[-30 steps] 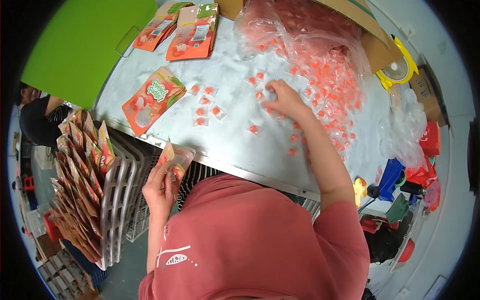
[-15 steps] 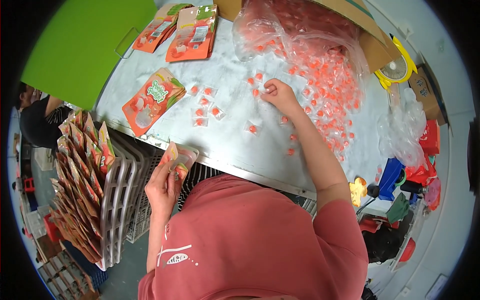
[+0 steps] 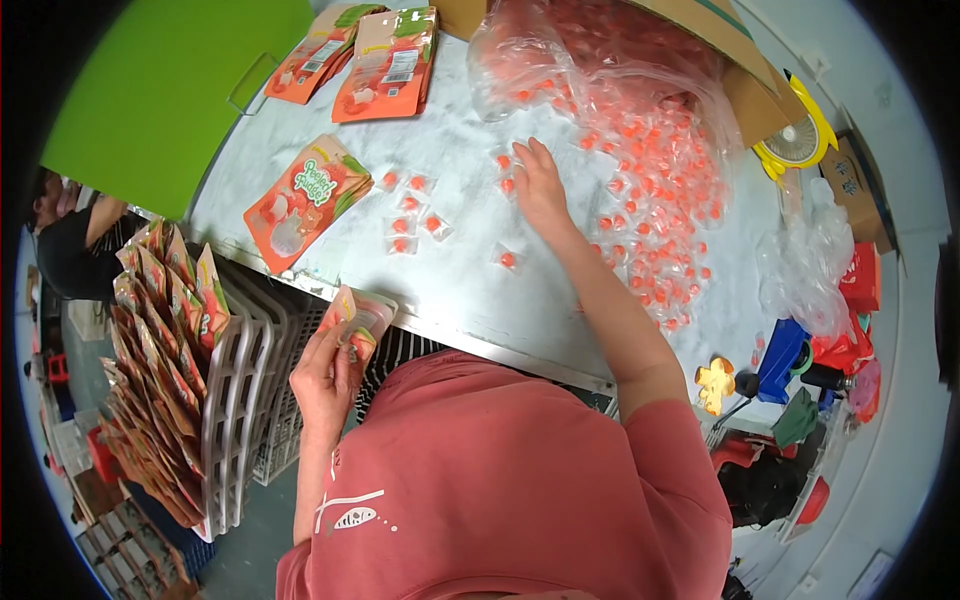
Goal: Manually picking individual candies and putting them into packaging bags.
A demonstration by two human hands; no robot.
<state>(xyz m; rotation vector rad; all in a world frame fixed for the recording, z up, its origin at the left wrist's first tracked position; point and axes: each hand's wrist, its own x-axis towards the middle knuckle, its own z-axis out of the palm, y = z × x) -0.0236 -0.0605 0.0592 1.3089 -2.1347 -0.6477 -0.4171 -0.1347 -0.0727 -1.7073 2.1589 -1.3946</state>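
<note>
My left hand (image 3: 326, 376) grips an orange candy pouch (image 3: 374, 316) at the table's near edge, its mouth spread apart. Over the middle of the table, my right hand (image 3: 543, 192) lies low with fingers stretched out, its fingertips beside two wrapped orange candies (image 3: 507, 186). Anything under the palm is hidden. To its left sits a small group of wrapped candies (image 3: 410, 203), and one single candy (image 3: 507, 260) lies nearer me. A flat stack of pouches (image 3: 305, 205) rests at the left of the table.
Many wrapped candies (image 3: 650, 200) spill from a clear plastic bag (image 3: 530, 60) in a cardboard box (image 3: 755, 100). More pouch stacks (image 3: 385, 75) lie at the back. White crates (image 3: 235, 420) with upright pouches stand left, near another person (image 3: 75, 240). A yellow fan (image 3: 800, 135) is at right.
My right hand has shifted slightly left and its curled fingers have straightened over the candies near the middle. The left hand and its pouch stay in place.
</note>
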